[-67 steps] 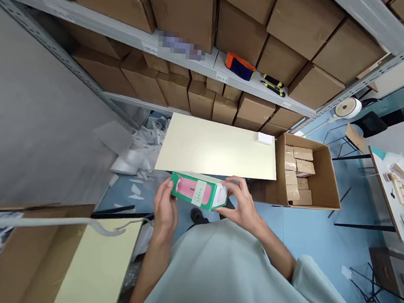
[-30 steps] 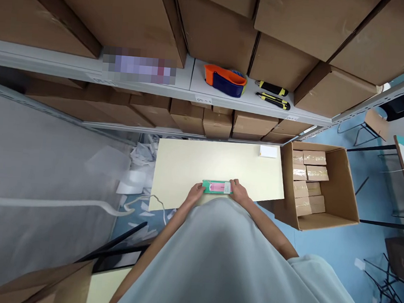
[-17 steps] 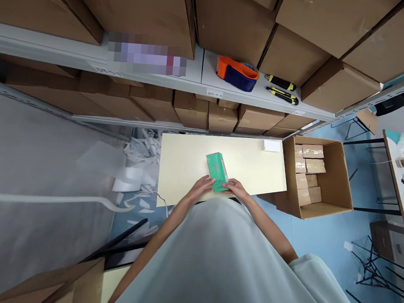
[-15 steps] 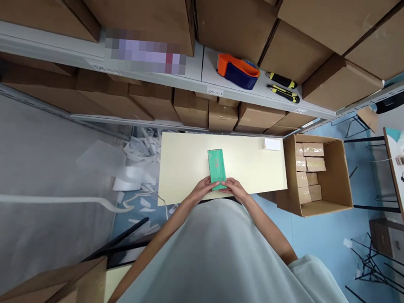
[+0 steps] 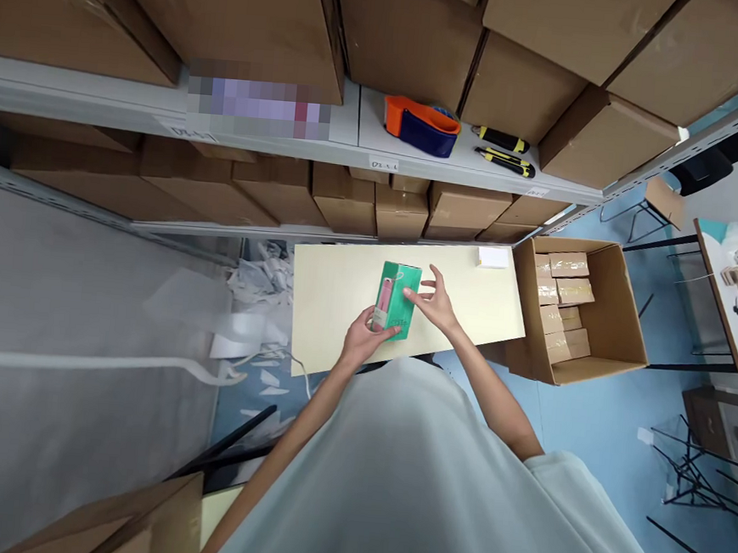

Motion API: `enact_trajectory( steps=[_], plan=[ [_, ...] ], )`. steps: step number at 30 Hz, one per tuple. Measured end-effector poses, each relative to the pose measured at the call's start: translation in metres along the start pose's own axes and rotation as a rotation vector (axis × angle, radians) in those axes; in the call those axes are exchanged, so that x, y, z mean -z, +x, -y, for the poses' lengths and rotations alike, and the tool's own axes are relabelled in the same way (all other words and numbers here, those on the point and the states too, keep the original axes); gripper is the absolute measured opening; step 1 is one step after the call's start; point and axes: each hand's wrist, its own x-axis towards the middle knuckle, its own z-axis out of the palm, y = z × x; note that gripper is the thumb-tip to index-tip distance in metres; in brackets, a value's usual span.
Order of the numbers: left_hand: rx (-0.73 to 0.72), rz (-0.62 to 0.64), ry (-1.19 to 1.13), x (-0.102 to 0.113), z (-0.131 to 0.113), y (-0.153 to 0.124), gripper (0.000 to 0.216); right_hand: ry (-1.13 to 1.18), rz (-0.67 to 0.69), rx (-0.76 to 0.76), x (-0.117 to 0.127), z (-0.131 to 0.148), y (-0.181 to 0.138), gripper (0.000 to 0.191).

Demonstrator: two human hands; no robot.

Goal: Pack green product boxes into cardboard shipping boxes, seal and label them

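Cream tabletop (image 5: 332, 299): white box (image 5: 493, 257), far right. Grey shelf (image 5: 369, 123): cartons (image 5: 406, 41), two yellow-black cutters (image 5: 502, 140).

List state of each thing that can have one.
Green box: held; flaps unclear.
Left hand: gripping green box.
Right hand: open, thumb at green box.
Large carton: open, partly filled.
Small boxes: closed, inside it.
Utility knives: lying down; blades too small to tell.
White box: lying flat, closure unclear.
Shelf cartons: closure unclear.

The shelf label (image 5: 384, 165) starts with "D" (the rest is illegible).

The green box (image 5: 400, 307) looks like smooth card.
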Motion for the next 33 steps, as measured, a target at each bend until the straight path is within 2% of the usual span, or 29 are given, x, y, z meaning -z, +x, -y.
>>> enact_trajectory(
  steps=[3,5,8,11,16,19,22,28,33],
  plan=[
    [0.013,-0.09,0.187,-0.013,-0.002,-0.007,0.089,-0.186,-0.031,0.089,-0.001,0.017,0.01,0.104],
    [0.004,-0.136,0.246,-0.023,-0.005,-0.014,0.091,-0.274,-0.064,0.114,-0.002,0.021,0.013,0.086],
    [-0.039,-0.099,0.114,-0.033,-0.009,-0.022,0.09,-0.305,-0.078,0.109,0.004,0.019,0.013,0.062],
    [-0.017,-0.009,-0.139,-0.032,-0.011,-0.03,0.085,-0.15,-0.022,0.127,0.02,0.012,0.015,0.057],
    [0.126,0.163,-0.316,-0.018,-0.013,-0.044,0.092,0.218,0.162,0.027,0.054,0.004,0.018,0.063],
    [0.129,0.228,-0.331,-0.02,-0.017,-0.053,0.098,0.293,0.243,0.018,0.067,0.005,0.015,0.065],
    [0.11,0.236,-0.282,-0.026,-0.021,-0.058,0.105,0.301,0.3,0.02,0.072,0.006,0.012,0.064],
    [0.105,0.195,-0.259,-0.035,-0.02,-0.059,0.103,0.3,0.358,0.057,0.076,-0.003,0.016,0.075],
    [0.079,0.005,-0.192,-0.045,-0.022,-0.057,0.101,0.223,0.195,0.05,0.068,-0.013,0.011,0.1]
  ],
)
